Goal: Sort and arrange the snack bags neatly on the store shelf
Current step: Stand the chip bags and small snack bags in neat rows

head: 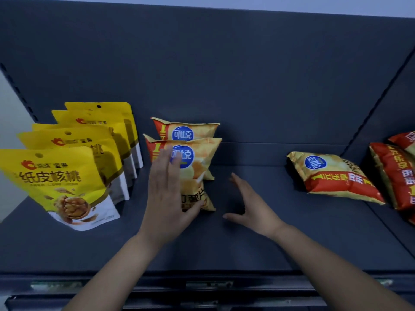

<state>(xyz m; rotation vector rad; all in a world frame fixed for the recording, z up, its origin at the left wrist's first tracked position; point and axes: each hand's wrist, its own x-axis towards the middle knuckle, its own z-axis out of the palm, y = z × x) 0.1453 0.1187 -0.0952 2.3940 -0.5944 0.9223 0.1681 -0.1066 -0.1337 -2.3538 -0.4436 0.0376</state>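
Front chip bag stands upright at the middle of the shelf, long axis vertical, face toward the front edge, second bag directly behind. Left hand lies flat on its face. Right hand hovers just beside, fingers spread, empty. Third chip bag lies flat near the right edge.

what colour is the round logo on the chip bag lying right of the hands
Blue round logo with white lettering, on the chip bag; head view.
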